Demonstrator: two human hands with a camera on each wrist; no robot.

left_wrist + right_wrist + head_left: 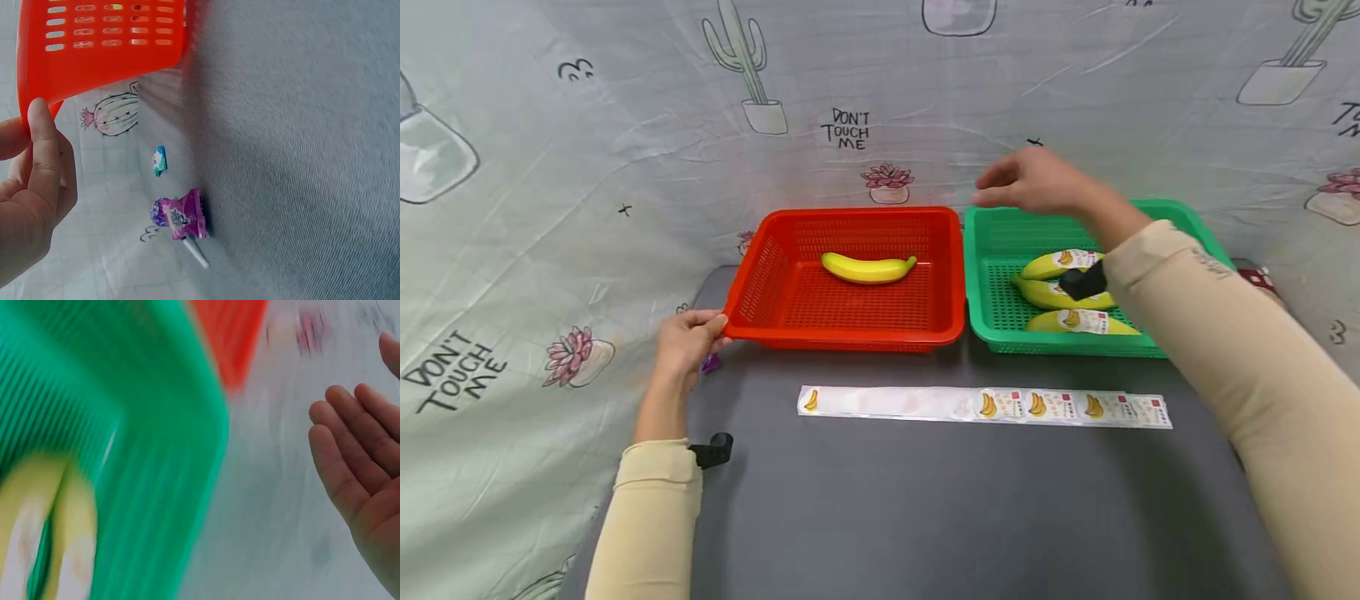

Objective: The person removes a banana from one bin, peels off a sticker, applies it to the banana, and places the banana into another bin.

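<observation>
My left hand [687, 342] pinches the front left corner of the red basket [850, 336] between thumb and fingers; the left wrist view shows the fingertips on its rim. One yellow banana [867, 269] without a visible label lies inside that basket. My right hand [1037, 179] is raised above the back of the green basket [1000, 340], fingers loosely extended and holding nothing. Three bananas [1078, 322] bearing white labels lie in the green basket, partly hidden by my right forearm.
A strip of banana stickers [925, 403] lies on the grey table [925, 508] before the baskets, part of its backing bare. Beyond the red basket's left side are a purple-wrapped lollipop [184, 215] and a small blue-green packet [160, 160]. Printed cloth [647, 125] hangs behind.
</observation>
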